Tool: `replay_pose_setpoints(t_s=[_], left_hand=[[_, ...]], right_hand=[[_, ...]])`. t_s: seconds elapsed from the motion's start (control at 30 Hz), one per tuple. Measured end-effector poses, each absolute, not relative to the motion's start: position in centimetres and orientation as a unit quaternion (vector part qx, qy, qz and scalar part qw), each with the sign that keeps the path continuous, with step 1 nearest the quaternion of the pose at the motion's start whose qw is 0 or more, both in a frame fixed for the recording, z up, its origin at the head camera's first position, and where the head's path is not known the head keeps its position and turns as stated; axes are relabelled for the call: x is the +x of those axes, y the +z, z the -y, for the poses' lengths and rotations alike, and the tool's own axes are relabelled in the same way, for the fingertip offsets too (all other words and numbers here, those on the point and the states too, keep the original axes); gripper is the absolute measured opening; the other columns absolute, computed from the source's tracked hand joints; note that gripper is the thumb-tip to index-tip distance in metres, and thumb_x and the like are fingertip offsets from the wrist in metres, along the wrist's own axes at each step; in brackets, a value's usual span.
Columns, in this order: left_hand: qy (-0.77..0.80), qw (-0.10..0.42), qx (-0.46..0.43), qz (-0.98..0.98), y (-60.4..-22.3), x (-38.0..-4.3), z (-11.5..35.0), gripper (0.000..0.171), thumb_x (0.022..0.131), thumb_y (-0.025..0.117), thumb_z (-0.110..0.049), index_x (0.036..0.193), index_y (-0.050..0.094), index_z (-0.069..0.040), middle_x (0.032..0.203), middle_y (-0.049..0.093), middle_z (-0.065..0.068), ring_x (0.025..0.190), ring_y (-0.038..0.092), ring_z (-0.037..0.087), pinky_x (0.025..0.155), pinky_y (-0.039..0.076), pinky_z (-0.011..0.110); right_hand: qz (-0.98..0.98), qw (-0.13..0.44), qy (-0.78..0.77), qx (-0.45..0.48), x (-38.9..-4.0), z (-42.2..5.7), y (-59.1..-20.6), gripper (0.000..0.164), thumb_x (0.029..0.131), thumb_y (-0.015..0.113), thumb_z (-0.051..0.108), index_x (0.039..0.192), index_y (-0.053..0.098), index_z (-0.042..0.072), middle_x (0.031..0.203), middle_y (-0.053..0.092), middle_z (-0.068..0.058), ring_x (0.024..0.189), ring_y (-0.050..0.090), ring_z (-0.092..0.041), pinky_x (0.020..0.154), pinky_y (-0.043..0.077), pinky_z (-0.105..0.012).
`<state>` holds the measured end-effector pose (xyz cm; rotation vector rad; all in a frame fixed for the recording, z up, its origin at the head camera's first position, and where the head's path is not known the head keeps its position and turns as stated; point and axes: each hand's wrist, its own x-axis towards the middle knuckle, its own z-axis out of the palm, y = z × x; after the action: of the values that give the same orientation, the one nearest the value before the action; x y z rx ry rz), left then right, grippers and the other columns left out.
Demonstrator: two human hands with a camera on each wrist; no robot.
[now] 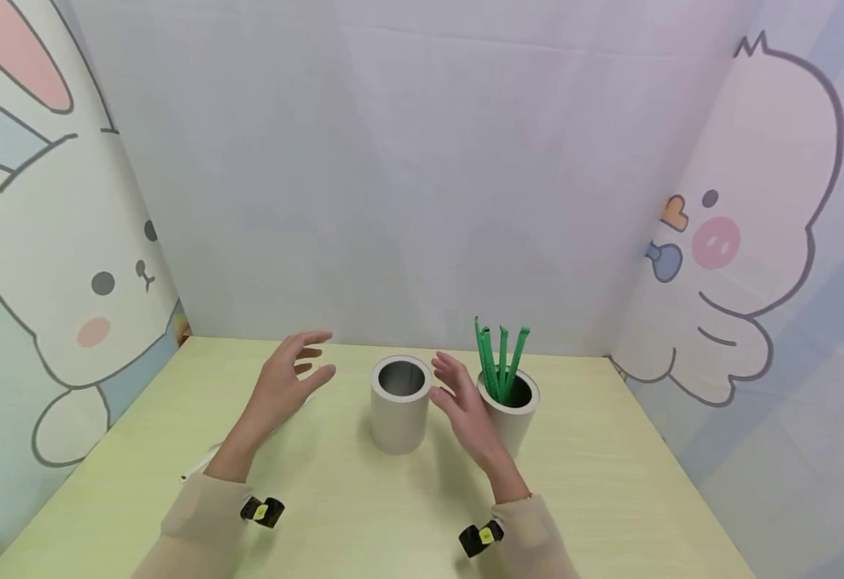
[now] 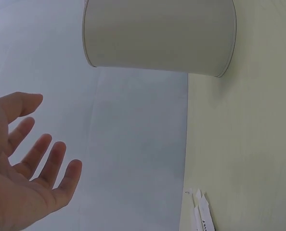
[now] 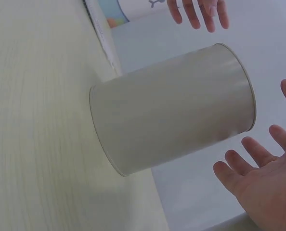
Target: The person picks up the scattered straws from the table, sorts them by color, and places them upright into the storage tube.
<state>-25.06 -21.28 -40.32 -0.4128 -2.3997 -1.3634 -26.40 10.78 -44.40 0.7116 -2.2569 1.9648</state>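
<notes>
A pale grey-white cylindrical canister [image 1: 398,418] stands upright on the table, its top uncovered. To its left, my left hand [image 1: 286,386] hovers with fingers spread and slightly bent, apart from it. Close by the canister's right side, my right hand [image 1: 467,410] is raised with fingers loosely extended; the right wrist view shows the canister [image 3: 172,110] beside the fingers, and nothing is held. A second, similar canister [image 1: 512,422] stands further right, partly behind my right hand. Several slim green sticks [image 1: 503,362] stand in it, leaning at different angles.
Slim white printed strips [image 2: 204,216] lie on the table [image 1: 364,515] at the left, mostly hidden beneath my left arm in the head view. A pale cloth wall [image 1: 407,177] rises behind the table, with cartoon-printed sheets on both sides.
</notes>
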Motion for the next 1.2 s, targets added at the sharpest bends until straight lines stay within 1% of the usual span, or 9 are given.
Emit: replay_pose_setpoints(t_s=[0.23, 0.3, 0.6, 0.77, 0.9, 1.0, 1.2], left_hand=[[-0.487, 0.171, -0.140, 0.845, -40.7, -24.9, 21.3, 0.053, 0.100, 0.075, -0.017, 0.150, 0.056, -0.014, 0.150, 0.055, 0.011, 0.133, 0.059, 0.038, 0.110, 0.051, 0.058], [-0.485, 0.171, -0.137, 0.847, -40.8, -24.8, 21.3, 0.054, 0.100, 0.076, -0.016, 0.150, 0.056, -0.014, 0.150, 0.055, 0.011, 0.132, 0.060, 0.037, 0.110, 0.051, 0.058], [-0.480, 0.173, -0.135, 0.849, -41.3, -24.7, 21.4, 0.055, 0.099, 0.076, -0.014, 0.151, 0.055, -0.012, 0.150, 0.055, 0.013, 0.132, 0.060, 0.039, 0.109, 0.052, 0.058], [-0.475, 0.176, -0.135, 0.851, -41.4, -24.7, 21.6, 0.055, 0.100, 0.076, -0.015, 0.151, 0.055, -0.012, 0.149, 0.055, 0.013, 0.131, 0.060, 0.038, 0.109, 0.052, 0.058], [-0.463, 0.183, -0.133, 0.857, -41.3, -24.7, 22.0, 0.054, 0.100, 0.075, -0.015, 0.150, 0.056, -0.013, 0.148, 0.056, 0.012, 0.130, 0.060, 0.037, 0.109, 0.051, 0.058], [-0.447, 0.185, -0.129, 0.866, -41.3, -24.9, 22.5, 0.053, 0.100, 0.075, -0.013, 0.150, 0.057, -0.011, 0.147, 0.057, 0.013, 0.129, 0.060, 0.039, 0.107, 0.051, 0.060], [-0.411, 0.162, -0.123, 0.889, -41.7, -25.0, 23.5, 0.055, 0.099, 0.075, -0.010, 0.150, 0.056, -0.008, 0.144, 0.057, 0.019, 0.128, 0.059, 0.042, 0.105, 0.051, 0.061]], right_hand=[[0.734, 0.013, 0.645, 0.210, -26.8, -10.1, -44.8, 0.058, 0.110, 0.060, 0.024, 0.163, 0.037, 0.020, 0.166, 0.041, -0.015, 0.155, 0.037, -0.037, 0.126, 0.031, -0.058], [0.735, 0.011, 0.646, 0.206, -26.8, -9.9, -44.9, 0.059, 0.110, 0.060, 0.025, 0.164, 0.037, 0.020, 0.167, 0.041, -0.015, 0.155, 0.037, -0.037, 0.126, 0.030, -0.059], [0.729, -0.008, 0.658, 0.188, -27.0, -9.5, -45.7, 0.062, 0.110, 0.058, 0.028, 0.166, 0.033, 0.019, 0.167, 0.039, -0.014, 0.155, 0.036, -0.038, 0.125, 0.031, -0.060], [0.722, -0.025, 0.666, 0.188, -27.0, -9.3, -45.8, 0.063, 0.111, 0.057, 0.028, 0.168, 0.031, 0.020, 0.168, 0.037, -0.016, 0.155, 0.036, -0.039, 0.126, 0.029, -0.060], [0.718, -0.039, 0.668, 0.192, -27.0, -9.1, -45.9, 0.064, 0.111, 0.056, 0.027, 0.168, 0.028, 0.021, 0.169, 0.035, -0.014, 0.156, 0.034, -0.039, 0.128, 0.026, -0.059], [0.715, -0.044, 0.670, 0.195, -27.0, -9.0, -46.0, 0.064, 0.111, 0.055, 0.026, 0.169, 0.027, 0.020, 0.170, 0.034, -0.013, 0.156, 0.034, -0.038, 0.128, 0.025, -0.059], [0.715, -0.042, 0.671, 0.192, -26.9, -9.0, -46.0, 0.064, 0.111, 0.055, 0.028, 0.169, 0.027, 0.020, 0.169, 0.036, -0.012, 0.155, 0.036, -0.036, 0.128, 0.025, -0.059]])
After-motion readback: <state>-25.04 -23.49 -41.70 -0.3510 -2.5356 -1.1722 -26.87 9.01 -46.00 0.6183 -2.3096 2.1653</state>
